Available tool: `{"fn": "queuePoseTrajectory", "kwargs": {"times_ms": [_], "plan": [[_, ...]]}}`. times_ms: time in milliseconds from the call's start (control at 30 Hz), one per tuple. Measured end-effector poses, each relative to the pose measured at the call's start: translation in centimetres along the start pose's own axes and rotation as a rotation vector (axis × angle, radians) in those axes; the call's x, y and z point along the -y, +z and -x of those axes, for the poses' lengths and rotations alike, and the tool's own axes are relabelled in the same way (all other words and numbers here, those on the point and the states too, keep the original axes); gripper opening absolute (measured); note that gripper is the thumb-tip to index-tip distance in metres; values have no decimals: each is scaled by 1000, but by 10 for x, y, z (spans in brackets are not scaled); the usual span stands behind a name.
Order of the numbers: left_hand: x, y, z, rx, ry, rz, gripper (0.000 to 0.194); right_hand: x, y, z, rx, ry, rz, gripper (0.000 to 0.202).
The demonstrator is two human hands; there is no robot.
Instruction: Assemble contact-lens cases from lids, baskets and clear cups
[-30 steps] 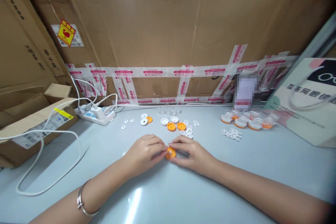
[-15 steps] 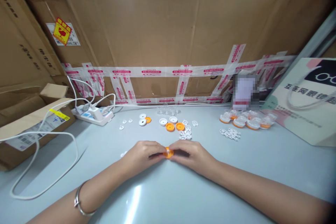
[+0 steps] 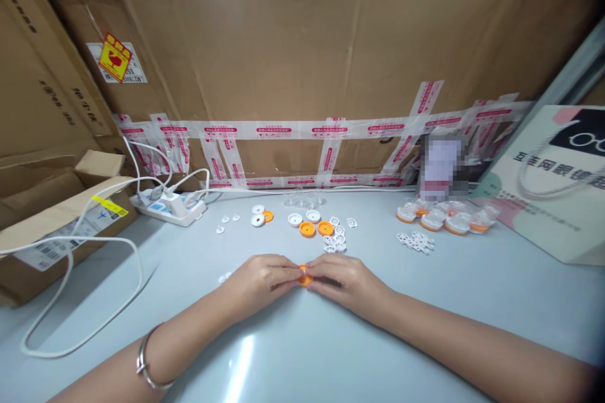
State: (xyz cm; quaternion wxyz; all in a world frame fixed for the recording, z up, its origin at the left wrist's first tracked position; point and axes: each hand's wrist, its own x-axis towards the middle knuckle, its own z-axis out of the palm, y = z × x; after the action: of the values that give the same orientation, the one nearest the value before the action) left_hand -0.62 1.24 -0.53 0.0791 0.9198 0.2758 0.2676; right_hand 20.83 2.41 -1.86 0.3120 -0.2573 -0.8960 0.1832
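Pale desk (image 3: 340, 352) backed by taped cardboard (image 3: 283, 44) sits beneath the left hand (image 3: 262, 278) and right hand (image 3: 352, 278), which pinch an orange disc (image 3: 305, 282) from both sides, fingers partly hiding it.

Smooth, glossy worktop (image 3: 378, 334) beneath the fingers (image 3: 293, 272); shiny metal bangle (image 3: 142, 362); creased matt cardboard (image 3: 283, 44) beyond them.

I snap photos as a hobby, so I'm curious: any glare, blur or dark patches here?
In the head view, a bright glare streak marks the table, left of centre near the bottom; the top right corner falls dark; blocky pixels hide something beside the printed bag; the orange part looks soft, fine detail unreadable.
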Motion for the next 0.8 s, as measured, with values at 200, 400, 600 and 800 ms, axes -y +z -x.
{"fn": "queuePoseTrajectory", "kwargs": {"times_ms": [200, 400, 600, 800], "plan": [[1, 2, 1, -8, 0, -12, 21, 0, 0, 0, -5, -41, 47, 16], [1, 2, 2, -15, 0, -15, 21, 1, 0, 0, -4, -41, 63, 15], [0, 1, 1, 30, -9, -27, 22, 2, 0, -1, 25, -43, 93, 16], [1, 0, 2, 48, -1, -58, 25, 4, -1, -1, 64, -46, 127, 18]]}}
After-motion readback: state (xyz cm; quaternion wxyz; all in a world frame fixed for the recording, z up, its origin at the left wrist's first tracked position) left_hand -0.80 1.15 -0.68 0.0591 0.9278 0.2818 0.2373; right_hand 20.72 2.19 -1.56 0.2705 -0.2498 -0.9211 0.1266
